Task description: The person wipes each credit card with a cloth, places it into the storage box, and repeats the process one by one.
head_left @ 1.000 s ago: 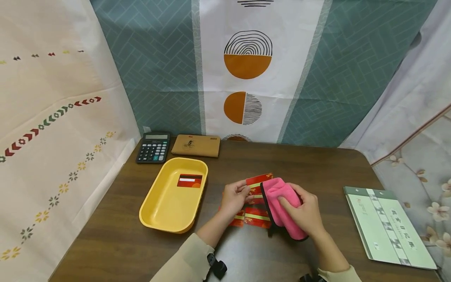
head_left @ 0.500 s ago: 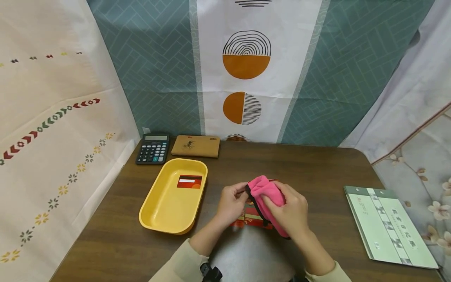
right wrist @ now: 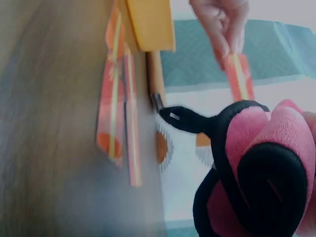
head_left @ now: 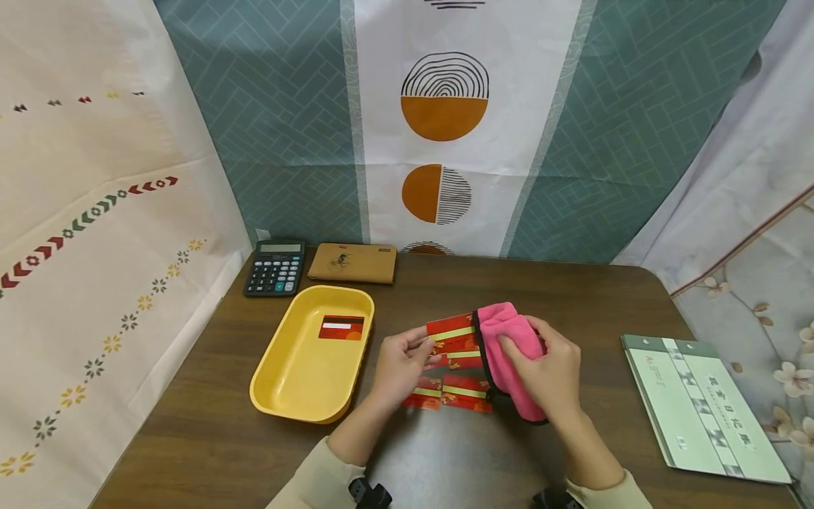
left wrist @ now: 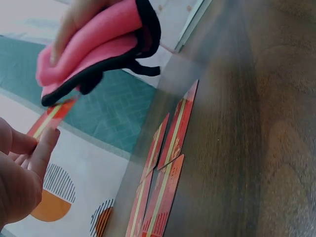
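My left hand (head_left: 397, 367) pinches one end of a red card (head_left: 450, 326) with a yellow stripe, raised over the table. In my right hand (head_left: 556, 367) is a bunched pink cloth (head_left: 511, 336) with black edging, held against the card's far end. The left wrist view shows the cloth (left wrist: 94, 44) close above the tilted card (left wrist: 52, 116), with a black strap hanging from its edge. Below the hands, several matching red cards (head_left: 466, 393) lie side by side on the table, partly overlapped by the hands and the held card.
A yellow tray (head_left: 302, 382) stands to the left with one red card (head_left: 341, 327) in it. Behind it are a black calculator (head_left: 275, 268) and a tan wallet (head_left: 353, 264). A pale green booklet (head_left: 702, 410) lies at the right edge of the wooden table (head_left: 559, 290).
The cloth first slid left over the card up to my left fingers, covering most of it. Then it moved back right, baring the card again. My left hand has shifted slightly left.
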`<state>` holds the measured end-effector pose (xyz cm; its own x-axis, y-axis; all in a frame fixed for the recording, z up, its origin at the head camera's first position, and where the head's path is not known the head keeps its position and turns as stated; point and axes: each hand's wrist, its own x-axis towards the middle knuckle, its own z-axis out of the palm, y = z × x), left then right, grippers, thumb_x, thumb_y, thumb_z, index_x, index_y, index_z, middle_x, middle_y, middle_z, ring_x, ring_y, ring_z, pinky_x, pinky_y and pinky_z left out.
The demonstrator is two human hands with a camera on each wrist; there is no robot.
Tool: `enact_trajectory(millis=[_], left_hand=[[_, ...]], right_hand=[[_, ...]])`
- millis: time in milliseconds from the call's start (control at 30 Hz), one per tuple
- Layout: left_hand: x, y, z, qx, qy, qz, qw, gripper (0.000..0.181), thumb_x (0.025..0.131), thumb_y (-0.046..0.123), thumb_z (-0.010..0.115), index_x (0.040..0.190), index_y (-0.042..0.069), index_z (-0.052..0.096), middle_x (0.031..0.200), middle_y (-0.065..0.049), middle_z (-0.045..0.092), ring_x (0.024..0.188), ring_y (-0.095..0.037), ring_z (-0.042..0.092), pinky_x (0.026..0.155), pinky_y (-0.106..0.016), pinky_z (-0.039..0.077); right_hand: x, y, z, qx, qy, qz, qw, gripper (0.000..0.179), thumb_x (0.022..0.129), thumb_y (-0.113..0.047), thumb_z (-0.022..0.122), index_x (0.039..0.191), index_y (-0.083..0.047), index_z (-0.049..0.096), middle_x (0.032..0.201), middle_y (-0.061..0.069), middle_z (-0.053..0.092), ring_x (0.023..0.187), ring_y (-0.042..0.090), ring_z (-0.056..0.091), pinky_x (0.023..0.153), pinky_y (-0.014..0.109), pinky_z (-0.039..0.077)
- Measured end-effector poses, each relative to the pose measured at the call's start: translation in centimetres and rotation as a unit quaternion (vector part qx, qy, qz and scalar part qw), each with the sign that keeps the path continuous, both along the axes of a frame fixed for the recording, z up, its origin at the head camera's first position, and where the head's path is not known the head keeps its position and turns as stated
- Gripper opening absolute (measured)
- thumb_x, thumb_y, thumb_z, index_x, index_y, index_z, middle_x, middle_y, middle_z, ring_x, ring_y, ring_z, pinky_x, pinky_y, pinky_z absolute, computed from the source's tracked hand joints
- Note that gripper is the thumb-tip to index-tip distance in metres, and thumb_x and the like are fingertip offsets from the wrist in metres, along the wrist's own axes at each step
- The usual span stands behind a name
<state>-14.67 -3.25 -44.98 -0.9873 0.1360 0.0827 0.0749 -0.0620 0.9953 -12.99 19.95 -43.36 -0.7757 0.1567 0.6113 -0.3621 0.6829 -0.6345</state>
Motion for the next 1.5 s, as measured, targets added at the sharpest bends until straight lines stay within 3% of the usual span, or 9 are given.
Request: enact_trajectory(millis=[133, 300, 533, 700, 1000, 1100, 1200, 1300, 1500], left_hand=[[-0.2, 0.4, -0.2, 0.008, 0.003, 0.003, 1.0000, 0.031, 0.099, -0.002, 0.061, 0.127, -0.015, 0.061, 0.113, -0.030, 0.069, 0.092, -0.042, 0.072, 0.079, -0.043, 0.060], [0.1, 1.0, -0.2, -0.027, 0.035, 0.018, 0.9989, 0.023, 0.095, -0.008, 0.056, 0.113, -0.010, 0.071, 0.097, -0.022, 0.074, 0.077, -0.014, 0.070, 0.069, -0.024, 0.061], [0.5, 0.6, -0.1, -0.014, 0.041, 0.007, 0.9990, 0.026, 0.096, -0.009, 0.056, 0.119, -0.012, 0.068, 0.106, -0.025, 0.073, 0.089, -0.024, 0.074, 0.076, -0.031, 0.062], [0.3, -0.2, 0.1, -0.013, 0.032, -0.004, 0.9994, 0.025, 0.099, -0.004, 0.059, 0.122, -0.014, 0.065, 0.107, -0.028, 0.071, 0.090, -0.040, 0.073, 0.076, -0.040, 0.062], [0.0, -1.1, 0.4, -0.023, 0.009, 0.021, 0.9995, 0.031, 0.099, 0.002, 0.063, 0.128, -0.010, 0.063, 0.115, -0.026, 0.070, 0.092, -0.039, 0.073, 0.076, -0.038, 0.062], [-0.2, -1.1, 0.1, -0.024, 0.001, 0.033, 0.9992, 0.034, 0.099, 0.001, 0.062, 0.130, -0.013, 0.060, 0.119, -0.029, 0.067, 0.094, -0.043, 0.072, 0.075, -0.034, 0.062], [-0.3, -0.8, 0.0, -0.016, 0.002, 0.023, 0.9996, 0.034, 0.100, 0.001, 0.060, 0.130, -0.014, 0.059, 0.118, -0.030, 0.067, 0.096, -0.043, 0.071, 0.075, -0.033, 0.062], [-0.3, -0.1, 0.0, -0.015, 0.024, 0.008, 0.9996, 0.028, 0.099, -0.003, 0.058, 0.125, -0.012, 0.064, 0.112, -0.027, 0.070, 0.094, -0.035, 0.073, 0.076, -0.032, 0.062], [0.0, 0.1, 0.4, -0.021, 0.046, 0.003, 0.9987, 0.026, 0.098, -0.004, 0.059, 0.122, -0.009, 0.068, 0.107, -0.024, 0.073, 0.091, -0.033, 0.074, 0.077, -0.035, 0.062]], right_hand=[[0.5, -1.6, 0.5, -0.033, -0.003, 0.060, 0.9976, 0.042, 0.072, -0.010, 0.092, 0.110, -0.007, 0.075, 0.091, 0.004, 0.074, 0.065, 0.015, 0.060, 0.057, 0.014, 0.049], [0.9, -4.5, 0.5, -0.014, 0.002, 0.123, 0.9923, 0.042, 0.072, -0.015, 0.093, 0.109, -0.008, 0.074, 0.094, 0.001, 0.074, 0.070, 0.011, 0.062, 0.057, 0.023, 0.054], [0.8, -5.3, 0.0, 0.078, 0.042, 0.048, 0.9948, 0.045, 0.067, -0.025, 0.096, 0.101, -0.005, 0.075, 0.085, 0.006, 0.072, 0.064, 0.017, 0.063, 0.052, 0.034, 0.053], [0.3, -3.6, -0.2, 0.076, 0.038, 0.014, 0.9963, 0.047, 0.067, -0.023, 0.096, 0.103, -0.002, 0.075, 0.089, 0.012, 0.075, 0.068, 0.025, 0.068, 0.056, 0.040, 0.057], [-0.9, -0.8, 0.3, 0.069, 0.037, -0.043, 0.9960, 0.045, 0.071, -0.018, 0.093, 0.106, 0.002, 0.073, 0.094, 0.019, 0.074, 0.073, 0.034, 0.070, 0.061, 0.049, 0.057], [-0.8, -1.0, 0.8, 0.036, 0.048, -0.025, 0.9979, 0.043, 0.071, -0.014, 0.092, 0.107, 0.001, 0.074, 0.094, 0.015, 0.075, 0.072, 0.029, 0.069, 0.064, 0.033, 0.058], [-0.4, -2.1, 1.5, -0.012, 0.044, 0.042, 0.9981, 0.041, 0.072, -0.012, 0.092, 0.108, -0.004, 0.075, 0.093, 0.008, 0.075, 0.070, 0.021, 0.066, 0.063, 0.018, 0.053], [0.0, -3.8, 1.7, -0.010, 0.025, 0.106, 0.9940, 0.041, 0.072, -0.014, 0.093, 0.108, -0.007, 0.075, 0.094, 0.005, 0.075, 0.069, 0.015, 0.063, 0.058, 0.018, 0.052], [0.0, -4.8, 1.2, 0.082, 0.042, 0.049, 0.9945, 0.045, 0.069, -0.022, 0.095, 0.105, -0.003, 0.075, 0.091, 0.010, 0.075, 0.069, 0.022, 0.067, 0.055, 0.037, 0.056]])
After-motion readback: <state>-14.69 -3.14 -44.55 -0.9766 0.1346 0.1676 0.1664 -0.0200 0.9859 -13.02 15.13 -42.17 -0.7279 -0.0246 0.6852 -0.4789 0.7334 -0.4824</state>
